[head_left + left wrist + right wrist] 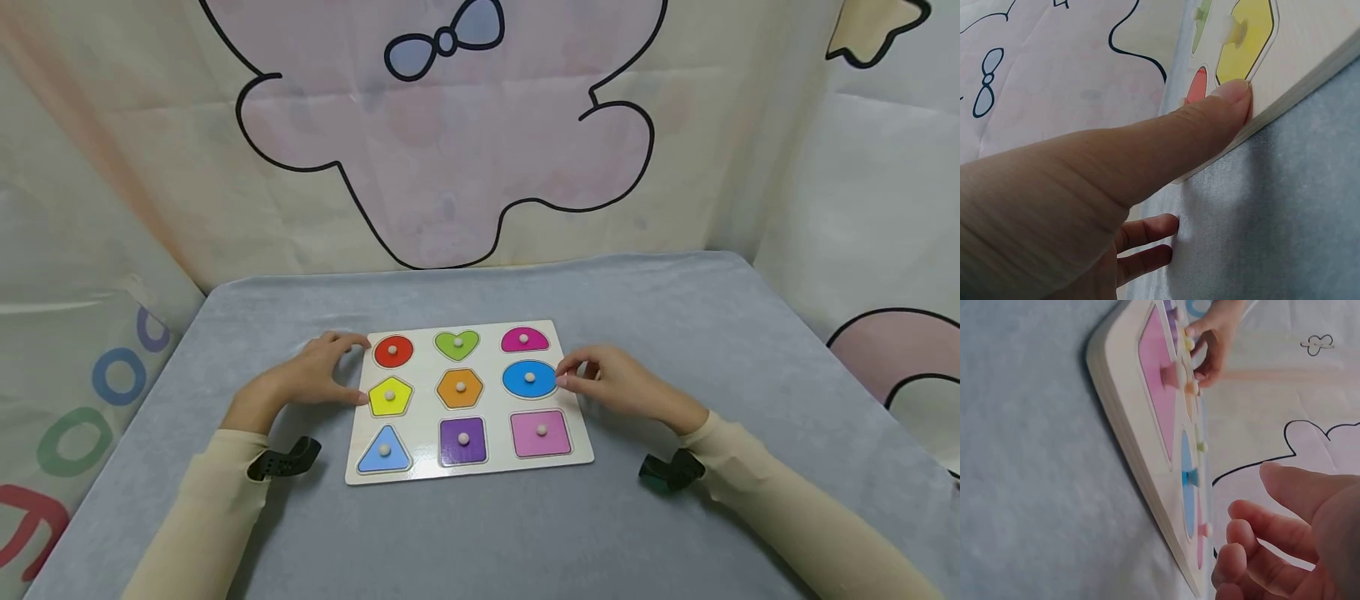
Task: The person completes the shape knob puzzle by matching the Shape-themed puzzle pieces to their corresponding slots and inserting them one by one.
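Note:
A wooden shape puzzle board (423,417) lies on the table, with knobbed pieces seated in its recesses. My left hand (315,372) is at the board's left side, index finger by the upper left corner. In the left wrist view its thumb (1229,100) rests on the board's edge beside the yellow pentagon (1247,50). On the other side, my right hand (618,381) hovers at the right edge beside the blue oval (517,382). Its fingers (1272,525) are loosely bent with nothing between them in the right wrist view.
A grey cloth (450,542) covers the table. The other pieces include a red circle (402,343), a green heart (447,346), an orange hexagon (450,400), a purple square (453,454) and a pink rectangle (528,446). A printed curtain (420,167) hangs behind the table.

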Available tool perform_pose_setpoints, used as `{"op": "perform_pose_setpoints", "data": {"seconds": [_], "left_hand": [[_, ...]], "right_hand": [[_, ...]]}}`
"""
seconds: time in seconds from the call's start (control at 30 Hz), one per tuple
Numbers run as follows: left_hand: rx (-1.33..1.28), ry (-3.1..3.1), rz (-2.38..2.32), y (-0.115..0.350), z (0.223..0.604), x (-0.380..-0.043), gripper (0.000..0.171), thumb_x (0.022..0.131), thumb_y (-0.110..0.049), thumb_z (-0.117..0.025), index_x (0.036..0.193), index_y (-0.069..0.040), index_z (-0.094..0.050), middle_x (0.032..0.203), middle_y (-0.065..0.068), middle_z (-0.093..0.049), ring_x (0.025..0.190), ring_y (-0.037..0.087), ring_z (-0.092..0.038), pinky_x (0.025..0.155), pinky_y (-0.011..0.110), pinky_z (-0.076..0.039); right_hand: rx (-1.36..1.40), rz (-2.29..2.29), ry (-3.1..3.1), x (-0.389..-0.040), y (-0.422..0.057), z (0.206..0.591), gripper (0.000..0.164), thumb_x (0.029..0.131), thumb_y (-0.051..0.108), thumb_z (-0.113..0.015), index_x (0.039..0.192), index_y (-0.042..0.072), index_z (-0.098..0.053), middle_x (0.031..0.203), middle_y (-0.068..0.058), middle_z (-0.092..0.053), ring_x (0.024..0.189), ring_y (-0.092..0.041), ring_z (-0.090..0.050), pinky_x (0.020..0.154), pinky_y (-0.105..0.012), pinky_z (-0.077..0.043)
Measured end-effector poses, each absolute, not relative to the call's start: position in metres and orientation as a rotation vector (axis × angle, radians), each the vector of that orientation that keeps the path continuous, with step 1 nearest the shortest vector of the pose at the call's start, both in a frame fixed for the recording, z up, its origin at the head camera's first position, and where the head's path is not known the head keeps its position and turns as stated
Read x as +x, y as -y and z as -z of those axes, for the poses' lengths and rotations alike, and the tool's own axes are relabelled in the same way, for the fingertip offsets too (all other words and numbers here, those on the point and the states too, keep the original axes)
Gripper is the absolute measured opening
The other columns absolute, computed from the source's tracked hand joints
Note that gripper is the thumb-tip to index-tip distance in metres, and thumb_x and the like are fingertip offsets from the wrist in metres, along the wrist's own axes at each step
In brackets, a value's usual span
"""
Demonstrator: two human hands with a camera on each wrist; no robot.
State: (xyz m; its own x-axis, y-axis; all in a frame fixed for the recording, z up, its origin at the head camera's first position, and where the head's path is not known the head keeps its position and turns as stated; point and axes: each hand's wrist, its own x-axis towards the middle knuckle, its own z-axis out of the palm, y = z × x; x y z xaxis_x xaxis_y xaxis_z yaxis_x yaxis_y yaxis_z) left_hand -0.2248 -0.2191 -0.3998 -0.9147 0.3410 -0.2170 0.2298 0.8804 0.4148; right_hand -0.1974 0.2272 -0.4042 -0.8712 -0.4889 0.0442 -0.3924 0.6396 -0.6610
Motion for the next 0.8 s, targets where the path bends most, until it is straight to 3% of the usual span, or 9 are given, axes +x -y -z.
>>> {"op": "perform_pose_setpoints", "data": {"seconds": [0.5,0.8], "left_hand": [[0.432,-2.773,-0.537,0.221,0.397,-0.225,0.082,0.078,-0.047,-0.084,0.145,-0.017,-0.047,0.149,0.028,-0.04,0.133,0.045,-0.04,0.107,0.07,-0.04],[0.432,-2.782,-0.533,0.22,0.395,-0.224,0.082,0.079,-0.047,-0.083,0.146,-0.016,-0.047,0.149,0.027,-0.041,0.134,0.045,-0.042,0.108,0.069,-0.04]], "right_hand": [[-0.713,0.982,-2.817,-0.214,-0.231,0.38,0.022,0.095,0.022,-0.071,0.11,0.006,-0.076,0.093,-0.004,-0.069,0.077,-0.016,-0.055,0.057,-0.024,-0.046],[-0.696,0.97,-2.883,-0.233,-0.217,0.364,0.02,0.097,0.021,-0.069,0.11,0.008,-0.075,0.099,-0.008,-0.07,0.083,-0.021,-0.056,0.067,-0.029,-0.049]]}}
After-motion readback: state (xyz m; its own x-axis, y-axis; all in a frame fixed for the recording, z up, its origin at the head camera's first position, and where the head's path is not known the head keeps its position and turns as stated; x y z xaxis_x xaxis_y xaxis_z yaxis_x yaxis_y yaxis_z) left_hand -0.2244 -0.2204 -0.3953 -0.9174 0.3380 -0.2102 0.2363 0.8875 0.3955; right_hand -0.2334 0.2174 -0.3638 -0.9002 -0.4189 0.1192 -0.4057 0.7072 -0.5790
